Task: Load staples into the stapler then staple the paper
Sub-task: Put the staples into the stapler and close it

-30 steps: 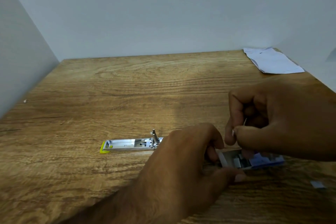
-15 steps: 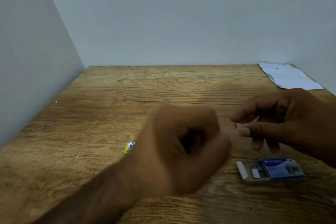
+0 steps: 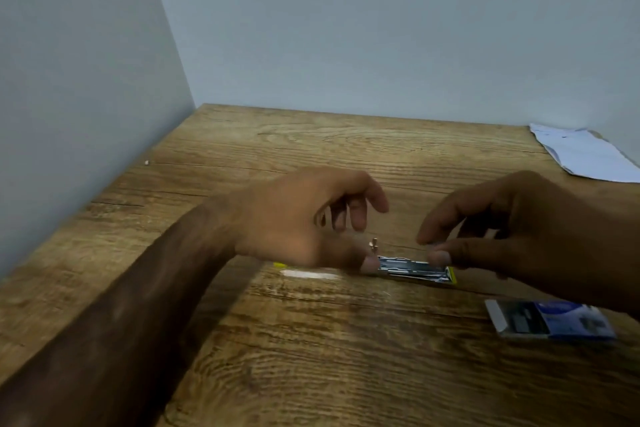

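The stapler [image 3: 412,269] lies opened flat on the wooden table, its metal channel facing up with a yellow tip at the right end. Its other half stretches left under my left hand, blurred. My left hand [image 3: 304,218] is over the hinge, thumb pressed on the stapler, fingers curled above it. My right hand [image 3: 519,236] pinches a small strip of staples [image 3: 431,245] between thumb and forefinger, just above the channel's right part. The strip is mostly hidden by the fingertips. The white paper [image 3: 585,156] lies at the far right corner.
A blue and white staple box [image 3: 550,321] lies open on the table to the right of the stapler, below my right hand. Grey walls close off the table [image 3: 311,357] on the left and at the back. A tiny white speck [image 3: 147,162] sits near the left wall.
My left hand left the staple box and moved onto the stapler. My right hand carried the staple strip from the box over the stapler's channel. The view shifted.
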Demonstrator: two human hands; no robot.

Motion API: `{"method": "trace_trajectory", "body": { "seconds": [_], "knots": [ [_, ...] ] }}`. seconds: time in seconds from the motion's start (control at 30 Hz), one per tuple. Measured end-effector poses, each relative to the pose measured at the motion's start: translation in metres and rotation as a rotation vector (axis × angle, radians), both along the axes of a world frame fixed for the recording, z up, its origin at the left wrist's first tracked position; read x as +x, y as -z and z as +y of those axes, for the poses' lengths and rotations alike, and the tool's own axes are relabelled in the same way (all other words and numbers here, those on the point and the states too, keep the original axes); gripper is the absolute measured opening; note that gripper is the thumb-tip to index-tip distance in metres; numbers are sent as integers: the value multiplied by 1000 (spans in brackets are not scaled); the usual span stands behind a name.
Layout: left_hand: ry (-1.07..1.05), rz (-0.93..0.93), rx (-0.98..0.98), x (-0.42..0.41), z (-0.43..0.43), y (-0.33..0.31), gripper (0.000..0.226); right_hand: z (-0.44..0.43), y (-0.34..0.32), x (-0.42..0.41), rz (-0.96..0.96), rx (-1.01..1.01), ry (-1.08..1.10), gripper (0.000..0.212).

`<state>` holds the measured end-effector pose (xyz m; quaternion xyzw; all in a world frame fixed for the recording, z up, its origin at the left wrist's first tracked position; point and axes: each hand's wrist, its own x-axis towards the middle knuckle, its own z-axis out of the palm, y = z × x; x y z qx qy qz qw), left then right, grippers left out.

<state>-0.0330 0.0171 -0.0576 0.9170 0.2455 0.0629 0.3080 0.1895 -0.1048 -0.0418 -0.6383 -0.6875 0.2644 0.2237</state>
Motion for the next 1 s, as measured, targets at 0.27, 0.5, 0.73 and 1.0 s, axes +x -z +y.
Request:
{"method": "trace_trajectory", "body": {
  "seconds": [0.27,0.5,0.73,1.0],
  "knots": [
    [45,137,8,11,-5,10,21,20,8,-18,-183,-91,-88,12],
    [40,111,-15,12,-4,14,17,23,17,-17,-169,-76,-63,18],
    [36,104,-28,12,-4,14,17,21,20,-15,-132,-28,-61,21],
    [31,103,-47,13,-4,15,16,19,21,-21,-172,-2,-46,21]
  ]
}}
